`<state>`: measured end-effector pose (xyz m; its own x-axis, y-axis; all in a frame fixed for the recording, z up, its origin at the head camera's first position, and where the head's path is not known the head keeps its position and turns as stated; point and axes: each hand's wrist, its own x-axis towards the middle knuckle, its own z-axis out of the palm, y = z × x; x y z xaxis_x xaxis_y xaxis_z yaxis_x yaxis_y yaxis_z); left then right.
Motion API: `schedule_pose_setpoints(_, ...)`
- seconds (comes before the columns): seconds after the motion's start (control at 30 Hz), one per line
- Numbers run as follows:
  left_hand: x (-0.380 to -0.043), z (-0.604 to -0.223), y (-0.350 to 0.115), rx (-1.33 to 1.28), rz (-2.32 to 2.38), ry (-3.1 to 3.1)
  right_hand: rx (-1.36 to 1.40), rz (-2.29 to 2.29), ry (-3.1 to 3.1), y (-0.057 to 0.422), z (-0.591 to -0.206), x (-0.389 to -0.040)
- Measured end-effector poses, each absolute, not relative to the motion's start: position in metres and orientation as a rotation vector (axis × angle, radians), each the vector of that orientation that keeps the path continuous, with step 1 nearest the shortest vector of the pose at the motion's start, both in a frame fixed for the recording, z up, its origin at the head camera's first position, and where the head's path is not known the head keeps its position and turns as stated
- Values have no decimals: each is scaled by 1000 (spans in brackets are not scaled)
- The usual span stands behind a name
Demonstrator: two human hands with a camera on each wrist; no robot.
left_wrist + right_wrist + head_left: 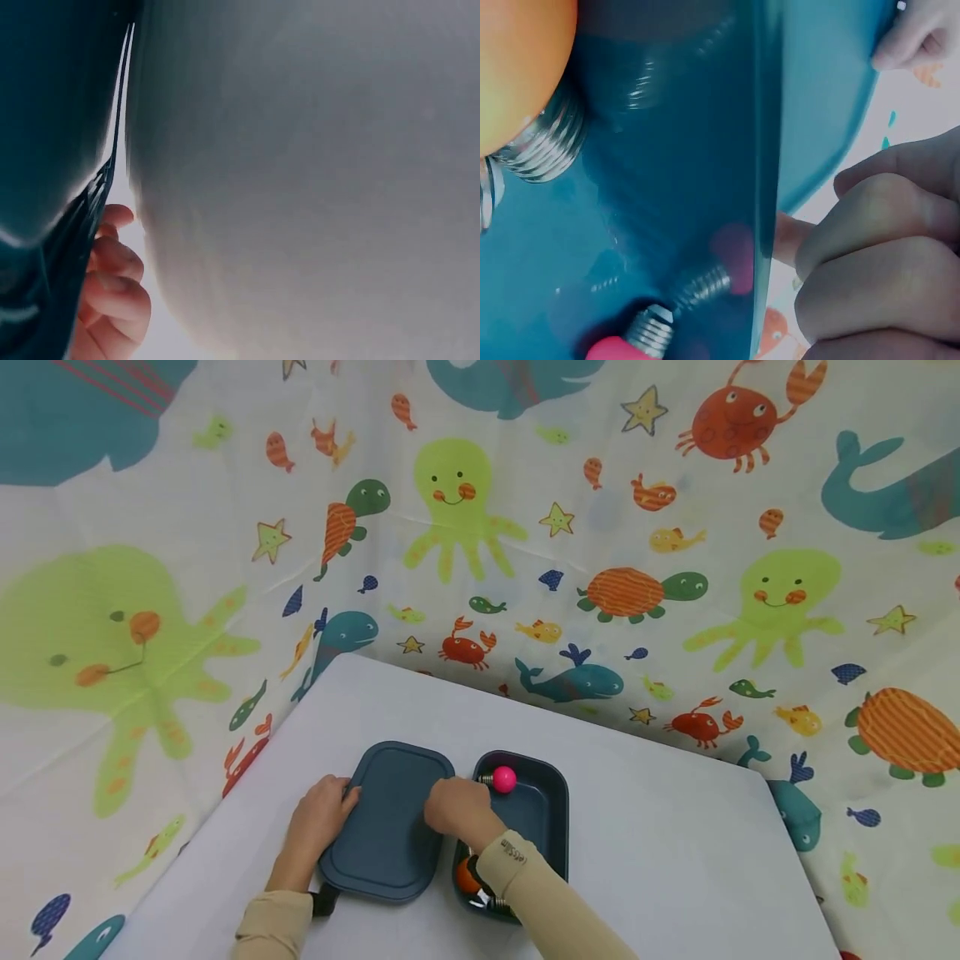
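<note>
A dark blue rectangular lid (390,827) is held between both hands, beside a matching dark blue box (553,835). My left hand (321,814) grips the lid's left edge; its curled fingers (124,296) show at that edge in the left wrist view. At the lid's right edge, close to the box wall, my right hand (461,810) pinches with bent fingers (885,277). Inside the box lie a pink light bulb (504,779) at the far end and an orange light bulb (467,877) at the near end, partly hidden by my right wrist.
Box and lid are on a white table (675,827). Another metal bulb base (497,903) shows at the box's near end. A curtain printed with sea animals (480,527) hangs behind the table and along its left side.
</note>
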<state>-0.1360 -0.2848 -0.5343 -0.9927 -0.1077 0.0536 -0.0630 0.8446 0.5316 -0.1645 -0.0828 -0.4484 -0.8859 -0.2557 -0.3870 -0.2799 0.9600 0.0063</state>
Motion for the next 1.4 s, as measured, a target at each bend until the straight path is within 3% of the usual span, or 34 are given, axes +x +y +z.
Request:
schedule_pose_setpoints(0.53,-136,-527,-285,82,-993,-2876,-399,-599,2830,18,-427,-171)
schedule_pose_setpoints(0.9,-133,-520,-278,114,-992,-2902,-336,-588,2856,62,-438,-162)
schedule_pose_setpoints(1.4,-121,-521,-272,174,-915,-2888,-353,-455,2950,92,-443,-175)
